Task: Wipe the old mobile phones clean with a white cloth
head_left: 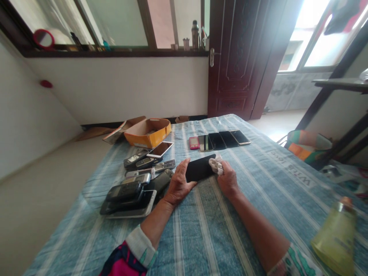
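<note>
A black smartphone (199, 169) is held just above the striped blue cloth, its dark face toward me. My left hand (180, 181) grips its left end, with the thumb along the near edge and the fingers at the far edge. In my right hand (228, 180) is a crumpled white tissue (216, 165), pressed against the phone's right end. Left of my left hand lies a heap of old mobile phones (126, 191), some stacked, with a white smartphone (160, 149) at its far side. Beyond my hands, several phones (217, 141) lie in a row, beside a small pink device (194, 143).
An open orange cardboard box (148, 134) stands at the far left of the cloth-covered surface (258, 214). A yellowish spray bottle (335, 237) is at the near right. Behind are a wall and a dark red door (238, 57); a colourful bag (309, 145) sits off the right edge.
</note>
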Demonstrator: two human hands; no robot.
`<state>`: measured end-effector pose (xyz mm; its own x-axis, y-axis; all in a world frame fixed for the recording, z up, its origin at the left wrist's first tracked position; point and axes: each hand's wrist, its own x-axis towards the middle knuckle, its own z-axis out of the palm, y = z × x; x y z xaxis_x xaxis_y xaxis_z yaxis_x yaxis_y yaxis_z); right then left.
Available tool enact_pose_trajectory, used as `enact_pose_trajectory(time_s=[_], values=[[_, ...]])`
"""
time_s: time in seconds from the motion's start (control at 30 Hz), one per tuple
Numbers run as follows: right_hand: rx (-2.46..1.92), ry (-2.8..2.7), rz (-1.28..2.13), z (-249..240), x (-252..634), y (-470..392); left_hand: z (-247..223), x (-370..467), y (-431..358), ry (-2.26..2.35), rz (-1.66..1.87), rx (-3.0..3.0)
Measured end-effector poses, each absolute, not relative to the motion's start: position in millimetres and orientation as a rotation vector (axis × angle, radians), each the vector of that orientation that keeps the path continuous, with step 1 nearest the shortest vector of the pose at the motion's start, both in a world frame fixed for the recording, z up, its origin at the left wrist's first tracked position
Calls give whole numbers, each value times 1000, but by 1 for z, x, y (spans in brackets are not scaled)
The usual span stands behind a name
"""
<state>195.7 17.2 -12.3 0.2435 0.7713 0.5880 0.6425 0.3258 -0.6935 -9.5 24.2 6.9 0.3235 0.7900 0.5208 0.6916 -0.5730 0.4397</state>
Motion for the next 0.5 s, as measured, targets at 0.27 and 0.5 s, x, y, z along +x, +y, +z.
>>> enact_pose_trajectory(time_s=[0.27,0.5], values=[[-1404,-1345,261,-9,200,15,7,-10,23,1349,1088,2498],[-1405,-1440,110,-13,198,15,3,-9,24,1324,1108,2571]])
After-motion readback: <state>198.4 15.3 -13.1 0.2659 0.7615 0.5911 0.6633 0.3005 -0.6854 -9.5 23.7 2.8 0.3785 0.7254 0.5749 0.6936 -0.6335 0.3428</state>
